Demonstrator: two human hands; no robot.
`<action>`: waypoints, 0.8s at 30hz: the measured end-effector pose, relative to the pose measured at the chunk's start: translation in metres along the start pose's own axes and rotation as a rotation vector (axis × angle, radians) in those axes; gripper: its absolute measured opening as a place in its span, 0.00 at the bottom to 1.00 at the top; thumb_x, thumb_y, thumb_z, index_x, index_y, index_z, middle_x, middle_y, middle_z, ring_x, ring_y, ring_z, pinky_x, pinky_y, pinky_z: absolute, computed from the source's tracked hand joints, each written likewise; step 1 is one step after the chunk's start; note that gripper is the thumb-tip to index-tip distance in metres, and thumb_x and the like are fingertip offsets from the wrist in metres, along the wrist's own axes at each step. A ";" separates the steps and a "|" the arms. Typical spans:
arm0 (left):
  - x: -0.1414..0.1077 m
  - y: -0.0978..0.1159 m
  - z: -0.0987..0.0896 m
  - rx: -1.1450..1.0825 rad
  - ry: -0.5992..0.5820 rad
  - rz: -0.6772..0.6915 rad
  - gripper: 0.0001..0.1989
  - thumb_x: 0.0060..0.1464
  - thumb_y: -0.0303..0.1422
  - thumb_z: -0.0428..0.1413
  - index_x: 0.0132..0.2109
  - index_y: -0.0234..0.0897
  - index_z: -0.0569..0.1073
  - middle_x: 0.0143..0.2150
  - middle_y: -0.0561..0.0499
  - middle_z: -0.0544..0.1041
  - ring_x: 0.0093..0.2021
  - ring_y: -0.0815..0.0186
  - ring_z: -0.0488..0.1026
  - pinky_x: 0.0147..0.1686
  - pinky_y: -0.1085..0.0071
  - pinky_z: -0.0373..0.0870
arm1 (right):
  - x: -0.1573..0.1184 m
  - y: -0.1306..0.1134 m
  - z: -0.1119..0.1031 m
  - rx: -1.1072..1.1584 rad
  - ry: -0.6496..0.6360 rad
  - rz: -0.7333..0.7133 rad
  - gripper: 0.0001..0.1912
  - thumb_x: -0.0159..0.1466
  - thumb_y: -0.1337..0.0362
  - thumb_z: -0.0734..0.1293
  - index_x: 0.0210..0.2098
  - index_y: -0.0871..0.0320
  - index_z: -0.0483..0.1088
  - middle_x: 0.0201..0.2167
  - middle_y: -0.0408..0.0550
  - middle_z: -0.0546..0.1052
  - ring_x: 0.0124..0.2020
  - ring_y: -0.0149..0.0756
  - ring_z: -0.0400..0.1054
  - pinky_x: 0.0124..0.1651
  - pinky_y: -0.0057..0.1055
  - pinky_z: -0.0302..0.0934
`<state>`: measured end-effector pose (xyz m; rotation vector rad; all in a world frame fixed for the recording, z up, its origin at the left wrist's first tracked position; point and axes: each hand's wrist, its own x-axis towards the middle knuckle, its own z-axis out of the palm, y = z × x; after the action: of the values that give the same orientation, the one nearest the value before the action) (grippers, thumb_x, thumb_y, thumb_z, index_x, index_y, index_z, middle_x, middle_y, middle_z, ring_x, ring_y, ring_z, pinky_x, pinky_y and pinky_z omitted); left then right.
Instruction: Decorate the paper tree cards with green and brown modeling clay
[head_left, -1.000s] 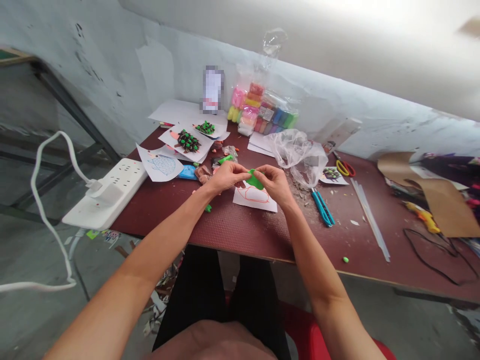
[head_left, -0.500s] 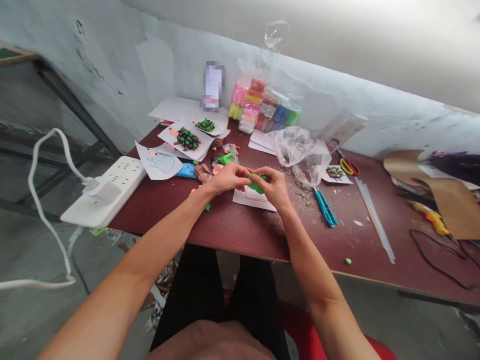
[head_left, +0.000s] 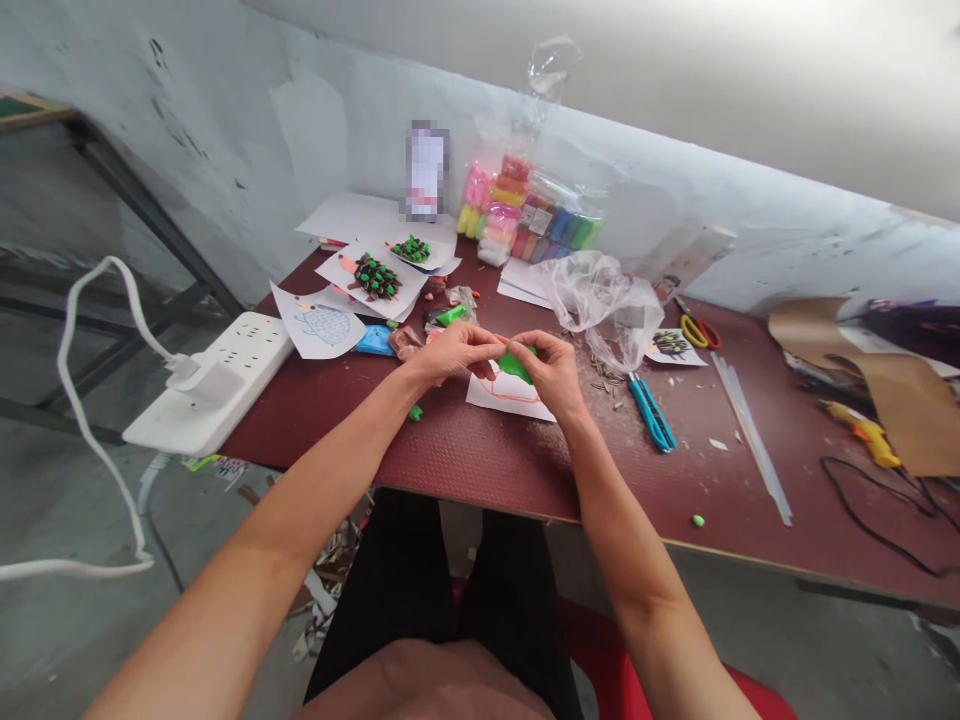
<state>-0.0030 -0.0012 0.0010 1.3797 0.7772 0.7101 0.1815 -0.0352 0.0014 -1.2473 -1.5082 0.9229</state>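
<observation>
A flattened piece of bright green modelling clay [head_left: 516,367] is held above a white paper [head_left: 501,402] with an orange outline drawn on it. My right hand [head_left: 553,368] grips the clay between thumb and fingers. At the clay's left edge, my left hand [head_left: 459,353] is closed in a pinch, its fingertips meeting the clay. Under and beside my left hand lie brown clay [head_left: 406,343], a blue packet [head_left: 374,341] and an opened green clay packet [head_left: 451,316]. A small green clay bit [head_left: 415,412] rests on the table nearer to me.
Finished hedgehog pictures [head_left: 377,278] lie at the back left, before bagged coloured clay [head_left: 517,215]. To the right are a plastic bag [head_left: 600,300], a teal utility knife [head_left: 652,413], scissors [head_left: 700,331], glue sticks [head_left: 752,440] and a glue gun [head_left: 862,433]. A power strip [head_left: 214,385] stands left.
My left fingers have shifted slightly at the clay's edge, and more of the green clay shows beneath my right fingers. The objects on the table stay in place.
</observation>
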 end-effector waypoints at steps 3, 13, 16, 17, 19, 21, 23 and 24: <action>0.001 0.000 0.000 0.013 0.009 0.011 0.19 0.53 0.44 0.67 0.41 0.29 0.82 0.27 0.47 0.81 0.25 0.70 0.77 0.30 0.76 0.76 | 0.000 0.000 0.001 -0.023 -0.003 0.010 0.20 0.57 0.45 0.71 0.31 0.57 0.75 0.27 0.44 0.74 0.27 0.30 0.62 0.29 0.28 0.57; -0.001 0.004 0.000 0.024 -0.012 -0.005 0.20 0.53 0.43 0.67 0.44 0.28 0.82 0.25 0.48 0.80 0.24 0.70 0.77 0.29 0.76 0.75 | -0.001 -0.002 -0.001 -0.047 0.024 -0.003 0.18 0.58 0.48 0.70 0.32 0.58 0.76 0.27 0.45 0.75 0.26 0.29 0.62 0.27 0.27 0.56; -0.002 0.004 0.001 0.008 -0.027 0.004 0.18 0.51 0.39 0.68 0.43 0.29 0.82 0.27 0.48 0.80 0.25 0.70 0.77 0.29 0.77 0.75 | -0.001 -0.001 0.000 -0.055 0.041 -0.002 0.17 0.58 0.50 0.71 0.32 0.58 0.77 0.27 0.45 0.76 0.26 0.29 0.62 0.28 0.27 0.57; -0.001 0.003 0.001 0.003 -0.030 0.004 0.17 0.50 0.38 0.69 0.42 0.29 0.82 0.27 0.48 0.81 0.25 0.71 0.77 0.29 0.77 0.75 | -0.001 0.000 0.000 -0.053 0.045 -0.003 0.17 0.58 0.50 0.71 0.32 0.58 0.76 0.27 0.45 0.76 0.26 0.29 0.63 0.28 0.27 0.58; 0.000 0.002 0.001 -0.005 -0.029 -0.001 0.14 0.48 0.35 0.70 0.40 0.29 0.81 0.28 0.49 0.80 0.25 0.71 0.76 0.29 0.77 0.75 | -0.001 0.000 0.001 -0.055 0.045 -0.004 0.18 0.58 0.49 0.71 0.33 0.58 0.76 0.28 0.45 0.76 0.26 0.29 0.63 0.28 0.27 0.58; 0.001 0.000 0.001 -0.014 -0.012 -0.010 0.12 0.47 0.32 0.70 0.38 0.29 0.81 0.28 0.49 0.80 0.25 0.72 0.76 0.28 0.78 0.74 | -0.002 0.000 0.002 -0.067 0.036 -0.005 0.19 0.58 0.47 0.70 0.33 0.58 0.76 0.27 0.45 0.76 0.26 0.29 0.63 0.27 0.27 0.58; 0.002 -0.001 0.001 -0.026 0.011 -0.015 0.11 0.48 0.31 0.69 0.37 0.28 0.80 0.27 0.50 0.79 0.24 0.73 0.75 0.28 0.78 0.74 | -0.003 -0.001 0.002 -0.076 0.023 -0.008 0.20 0.59 0.46 0.70 0.32 0.58 0.75 0.26 0.45 0.75 0.25 0.29 0.62 0.27 0.27 0.57; 0.003 -0.001 0.001 -0.033 0.022 -0.015 0.11 0.48 0.31 0.69 0.36 0.28 0.79 0.27 0.51 0.79 0.24 0.73 0.74 0.27 0.78 0.73 | -0.003 -0.001 0.002 -0.076 0.020 -0.011 0.20 0.59 0.45 0.70 0.32 0.58 0.75 0.26 0.45 0.75 0.25 0.28 0.62 0.27 0.27 0.57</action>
<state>-0.0007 0.0003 0.0001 1.3369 0.7884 0.7246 0.1792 -0.0381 0.0013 -1.2980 -1.5456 0.8508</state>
